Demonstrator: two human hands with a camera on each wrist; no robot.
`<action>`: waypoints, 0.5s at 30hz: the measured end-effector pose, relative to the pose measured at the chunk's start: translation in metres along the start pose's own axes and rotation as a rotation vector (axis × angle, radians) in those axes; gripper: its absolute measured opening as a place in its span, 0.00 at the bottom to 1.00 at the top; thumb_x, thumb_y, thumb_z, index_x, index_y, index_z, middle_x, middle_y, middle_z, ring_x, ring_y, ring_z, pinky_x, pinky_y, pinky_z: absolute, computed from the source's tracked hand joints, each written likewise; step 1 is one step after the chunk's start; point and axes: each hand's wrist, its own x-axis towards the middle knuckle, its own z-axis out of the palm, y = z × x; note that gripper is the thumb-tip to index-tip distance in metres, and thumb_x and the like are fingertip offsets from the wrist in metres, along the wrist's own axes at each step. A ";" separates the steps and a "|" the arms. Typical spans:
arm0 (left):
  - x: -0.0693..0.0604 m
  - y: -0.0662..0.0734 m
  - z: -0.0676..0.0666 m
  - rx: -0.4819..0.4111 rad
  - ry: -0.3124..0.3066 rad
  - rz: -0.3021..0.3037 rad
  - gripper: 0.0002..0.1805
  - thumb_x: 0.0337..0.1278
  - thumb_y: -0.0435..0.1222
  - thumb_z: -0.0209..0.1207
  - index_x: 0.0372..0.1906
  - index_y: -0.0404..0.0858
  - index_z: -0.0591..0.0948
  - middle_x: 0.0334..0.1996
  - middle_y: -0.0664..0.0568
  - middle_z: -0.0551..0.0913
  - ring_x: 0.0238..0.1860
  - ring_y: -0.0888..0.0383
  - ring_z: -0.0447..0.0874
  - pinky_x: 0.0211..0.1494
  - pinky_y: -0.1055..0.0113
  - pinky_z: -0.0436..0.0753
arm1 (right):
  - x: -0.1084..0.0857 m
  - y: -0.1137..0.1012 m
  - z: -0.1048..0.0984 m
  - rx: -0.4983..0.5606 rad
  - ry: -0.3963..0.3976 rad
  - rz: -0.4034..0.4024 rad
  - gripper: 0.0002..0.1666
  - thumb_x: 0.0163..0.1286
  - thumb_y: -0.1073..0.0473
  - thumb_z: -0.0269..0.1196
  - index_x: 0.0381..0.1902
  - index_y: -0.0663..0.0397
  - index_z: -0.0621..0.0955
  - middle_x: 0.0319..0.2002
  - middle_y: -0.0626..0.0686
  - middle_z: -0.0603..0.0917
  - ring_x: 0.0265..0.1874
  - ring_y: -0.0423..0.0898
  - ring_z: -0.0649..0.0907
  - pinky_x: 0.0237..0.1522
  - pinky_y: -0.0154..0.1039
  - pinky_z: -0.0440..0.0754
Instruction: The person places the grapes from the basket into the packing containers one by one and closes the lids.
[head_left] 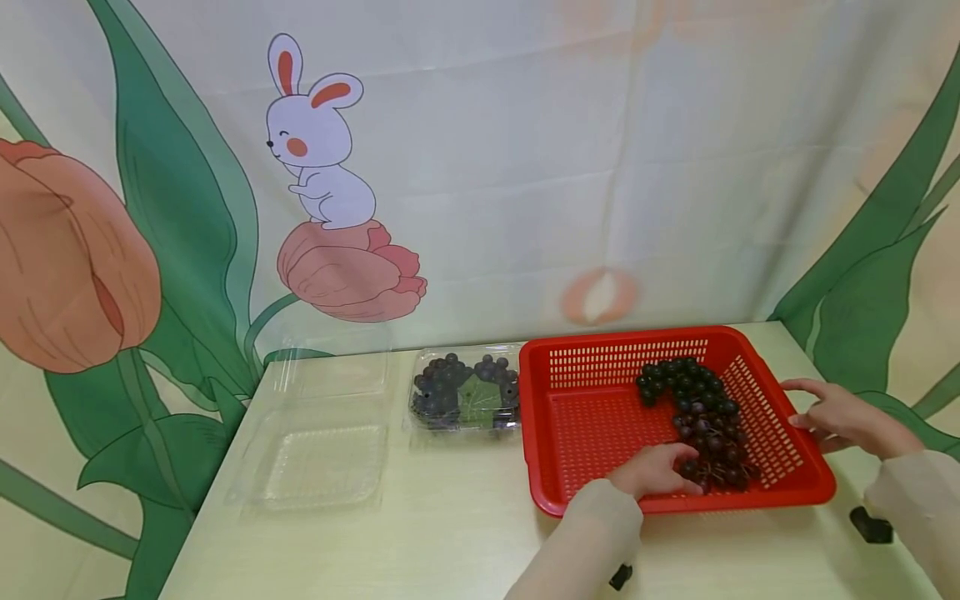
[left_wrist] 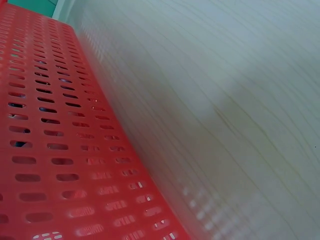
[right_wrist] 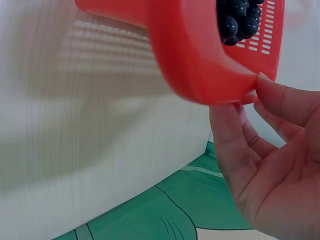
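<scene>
A red plastic basket (head_left: pixel 600 408) with slotted walls stands at the right of the table. Inside, toward its right side, lie dark green grapes (head_left: pixel 681 382) and, nearer the front, dark purple grapes (head_left: pixel 716 442). My left hand (head_left: pixel 654 471) reaches over the front rim, thumb and finger around grapes at the left end of the purple bunch; its other fingers are partly hidden. With thumb and fingers, my right hand (right_wrist: pixel 270 155) pinches the basket's right rim (right_wrist: pixel 200 75). The left wrist view shows the basket's slotted outer wall (left_wrist: pixel 55 145), not the hand.
Left of the basket stands a clear plastic box (head_left: pixel 480 408) of dark grapes with a green leaf-like piece. Farther left is an open, clear, empty clamshell box (head_left: pixel 322 467). A printed cloth (head_left: pixel 487 208) hangs behind the pale wooden table (head_left: pixel 442 517).
</scene>
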 end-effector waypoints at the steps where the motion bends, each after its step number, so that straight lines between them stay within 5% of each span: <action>1: 0.000 0.000 0.000 0.002 -0.007 -0.006 0.25 0.46 0.42 0.62 0.54 0.51 0.73 0.51 0.63 0.75 0.53 0.65 0.71 0.53 0.68 0.71 | 0.000 0.000 0.000 -0.001 -0.001 -0.001 0.41 0.63 0.64 0.53 0.65 0.67 0.44 0.26 0.51 0.80 0.25 0.48 0.82 0.31 0.45 0.81; 15: 0.002 0.000 -0.001 -0.038 -0.081 -0.056 0.21 0.49 0.41 0.60 0.52 0.54 0.75 0.53 0.64 0.73 0.58 0.63 0.67 0.56 0.66 0.69 | -0.001 0.000 0.000 -0.016 0.002 -0.011 0.41 0.63 0.64 0.53 0.65 0.67 0.44 0.28 0.51 0.80 0.25 0.47 0.81 0.31 0.44 0.81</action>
